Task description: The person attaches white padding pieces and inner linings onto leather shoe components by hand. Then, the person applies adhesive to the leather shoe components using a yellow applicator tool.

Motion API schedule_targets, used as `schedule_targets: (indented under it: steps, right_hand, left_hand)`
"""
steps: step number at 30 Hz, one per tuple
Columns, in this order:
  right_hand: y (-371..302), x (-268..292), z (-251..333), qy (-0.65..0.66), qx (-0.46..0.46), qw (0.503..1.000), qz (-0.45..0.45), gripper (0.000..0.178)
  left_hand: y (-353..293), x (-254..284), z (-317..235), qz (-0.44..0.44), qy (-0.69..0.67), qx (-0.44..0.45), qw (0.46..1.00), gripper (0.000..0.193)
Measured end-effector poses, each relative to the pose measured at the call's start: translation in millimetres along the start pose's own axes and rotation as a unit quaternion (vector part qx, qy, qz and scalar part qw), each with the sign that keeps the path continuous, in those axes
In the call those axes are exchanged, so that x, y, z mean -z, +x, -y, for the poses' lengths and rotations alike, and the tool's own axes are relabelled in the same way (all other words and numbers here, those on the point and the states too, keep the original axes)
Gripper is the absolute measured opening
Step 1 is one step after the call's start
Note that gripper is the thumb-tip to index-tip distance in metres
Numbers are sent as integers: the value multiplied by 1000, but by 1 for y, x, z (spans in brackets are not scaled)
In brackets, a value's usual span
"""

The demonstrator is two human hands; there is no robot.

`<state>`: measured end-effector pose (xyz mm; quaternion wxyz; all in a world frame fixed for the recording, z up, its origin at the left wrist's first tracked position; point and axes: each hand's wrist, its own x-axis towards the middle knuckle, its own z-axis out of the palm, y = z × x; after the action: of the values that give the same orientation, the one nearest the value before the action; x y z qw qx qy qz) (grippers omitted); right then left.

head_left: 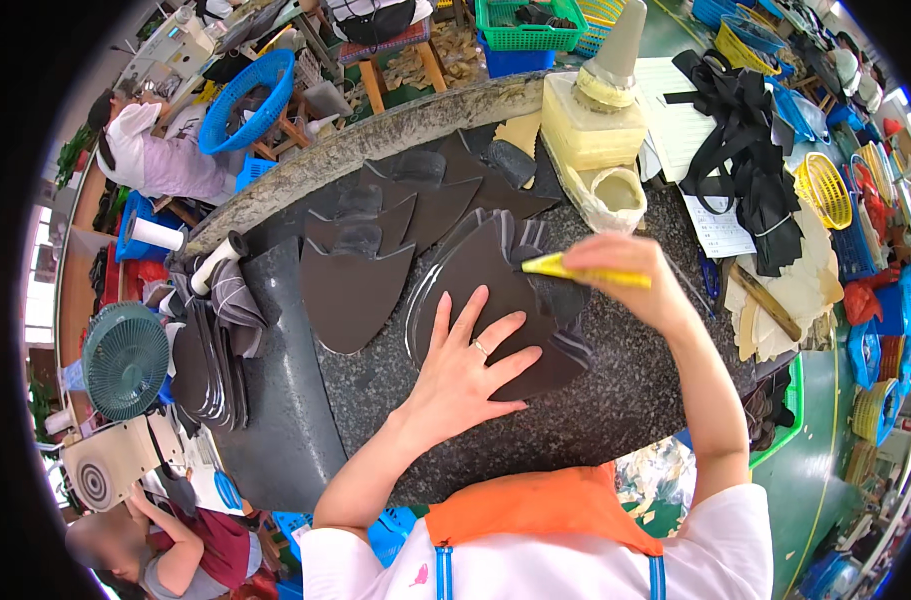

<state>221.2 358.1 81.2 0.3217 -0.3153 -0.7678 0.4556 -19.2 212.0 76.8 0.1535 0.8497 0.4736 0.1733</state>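
My left hand (465,365) lies with fingers spread on a stack of dark brown shoe-upper pieces (485,275), a ring on one finger. My right hand (630,262) grips a yellow brush (553,266), its tip over the stack's curved upper edge; whether it touches cannot be told. Beyond the stack, more brown pieces (355,295) are laid overlapping in a row, some with shiny dark patches along the edge. A cream-coloured glue pot (590,125) with a cone-shaped top and a small round cup (615,195) stands past my right hand.
Black straps (745,150) and paper sheets (715,225) lie at the right of the dark speckled worktop (425,450). At its left sit a stack of brown pieces (205,370), a thread cone (220,262) and a green fan (125,360). Two other people work on the left.
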Motion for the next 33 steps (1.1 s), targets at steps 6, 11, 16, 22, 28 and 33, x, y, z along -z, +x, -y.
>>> schedule_targets:
  steps: [6,11,16,22,28,33]
  right_hand:
    - [-47,10,17,-12,-79,994,79,21]
    - [2,4,1,61,-178,982,-21,19]
    - [29,25,16,-212,-101,957,-172,21]
    - [31,42,-23,-298,-92,935,-172,23]
    - [-6,45,4,-258,-158,919,-252,19]
    - [-14,18,36,148,-255,955,23,18]
  left_hand:
    - [-5,1,-1,-6,-9,17,1000,67]
    - [0,3,0,2,-29,5,1000,68]
    - [-10,17,1,26,-96,33,994,64]
    - [-53,52,-6,-298,-178,70,935,42]
    - [-98,47,17,-112,158,234,953,47]
    - [-28,7,-24,-42,35,53,997,80]
